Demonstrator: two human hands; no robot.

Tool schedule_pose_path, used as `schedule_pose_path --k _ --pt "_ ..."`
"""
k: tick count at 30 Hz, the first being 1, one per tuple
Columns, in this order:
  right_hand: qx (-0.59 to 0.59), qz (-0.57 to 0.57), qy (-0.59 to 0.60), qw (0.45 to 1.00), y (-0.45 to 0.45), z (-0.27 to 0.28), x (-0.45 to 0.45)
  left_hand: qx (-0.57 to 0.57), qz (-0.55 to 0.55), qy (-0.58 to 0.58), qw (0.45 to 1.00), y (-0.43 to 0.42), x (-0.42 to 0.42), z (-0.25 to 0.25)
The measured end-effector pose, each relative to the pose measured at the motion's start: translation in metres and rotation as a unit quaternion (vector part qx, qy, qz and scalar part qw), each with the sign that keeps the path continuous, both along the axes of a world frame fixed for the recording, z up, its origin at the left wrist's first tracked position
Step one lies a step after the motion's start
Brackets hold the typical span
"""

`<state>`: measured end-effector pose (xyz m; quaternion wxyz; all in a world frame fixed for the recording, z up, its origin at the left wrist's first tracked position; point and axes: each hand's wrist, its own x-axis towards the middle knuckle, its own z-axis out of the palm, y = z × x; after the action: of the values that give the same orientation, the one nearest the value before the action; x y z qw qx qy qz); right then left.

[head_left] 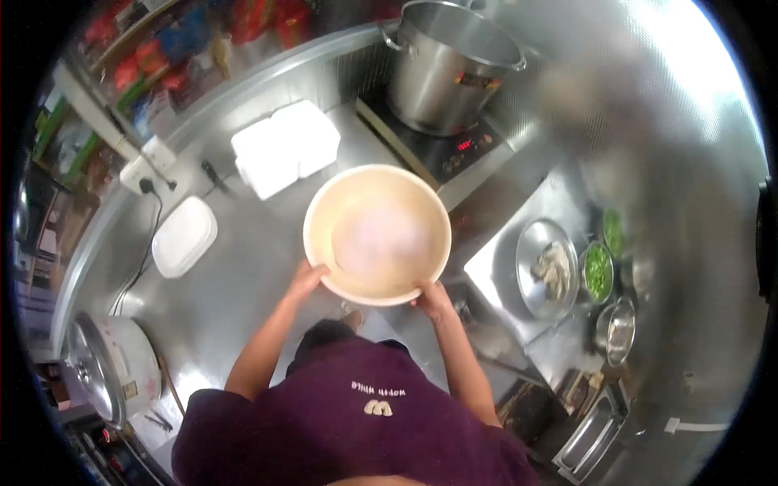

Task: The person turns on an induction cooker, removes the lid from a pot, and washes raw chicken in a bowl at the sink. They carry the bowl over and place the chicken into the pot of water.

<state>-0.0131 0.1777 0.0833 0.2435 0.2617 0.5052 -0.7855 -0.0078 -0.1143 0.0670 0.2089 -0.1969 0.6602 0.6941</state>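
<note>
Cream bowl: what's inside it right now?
Inside the cream bowl, a pale pinkish-white mass sits at the bottom, too blurred to identify. The bowl's bare wall shows around it. The bottom beneath the mass is covered and can't be seen.

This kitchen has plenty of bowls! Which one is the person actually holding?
The large cream-coloured bowl, with the left hand and right hand at its near rim. The smaller metal bowls stand off to the right, untouched.

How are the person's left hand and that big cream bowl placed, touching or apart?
Touching. The head view shows it: the left hand grips the cream bowl at its near side, with the thumb over the rim.
</note>
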Motion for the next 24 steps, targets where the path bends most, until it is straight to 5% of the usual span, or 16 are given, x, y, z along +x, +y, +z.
schedule_pose_path --k 6,18,22,24 --pt "0.006 0.067 -0.023 0.997 0.015 -0.039 -0.066 0.019 0.067 0.018 0.997 0.006 -0.033 -0.034" --pt "0.004 0.174 -0.014 0.985 0.031 -0.022 -0.132 0.032 0.181 -0.055 0.981 0.039 -0.05 -0.023" --pt "0.157 0.188 0.053 0.968 0.051 -0.013 -0.149 -0.086 0.115 -0.094 0.985 0.033 -0.054 -0.008" --pt "0.448 0.157 0.293 0.83 0.062 -0.024 -0.161 -0.078 0.222 -0.072 0.969 0.032 -0.053 -0.007"
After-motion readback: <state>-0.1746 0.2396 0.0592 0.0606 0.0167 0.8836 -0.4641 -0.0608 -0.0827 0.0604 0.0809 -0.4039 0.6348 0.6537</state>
